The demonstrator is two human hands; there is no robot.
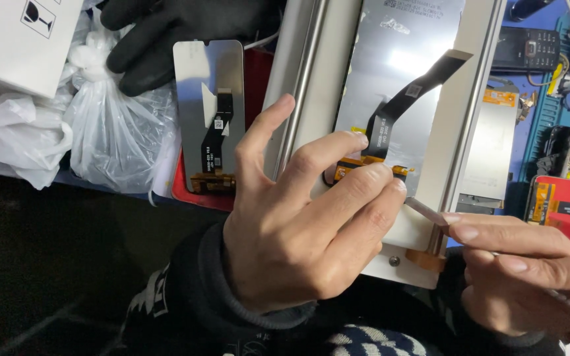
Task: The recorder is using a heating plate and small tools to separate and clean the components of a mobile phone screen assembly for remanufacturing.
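Pressing down on the lower end of a phone screen panel (404, 86), the left hand (298, 231) is seen with its fingertips (390, 178) curled onto the orange connector strip (351, 168), just where the black ribbon cable (410, 92) bends up from the panel's back. The panel is laid face down in a pale metal fixture (476, 118), and its long axis runs away from the person, toward the top of the view. The ribbon cable is set at a slant, from the orange strip up and to the right.

A thin metal tool (430, 212) is held in the right hand (529, 270), pinched narrowly between thumb and fingers, with a slim handle trailing off to the lower right. Its flat tip is aimed up and to the left, at the lower edge of the panel, just beside the left hand's little finger. The gap between tip and connector is small; whether the tip touches the panel cannot be told, since the left fingers cover that spot.

Of the two hands, the left is the nearer to the connector and rests on it; the right is kept below and to the right.

A second screen panel (209, 112) with its own cable is laid on a red mat (258, 72) to the left, beside a plastic bag (110, 125), and a black-gloved hand (166, 33) belonging to another person is seen above it.
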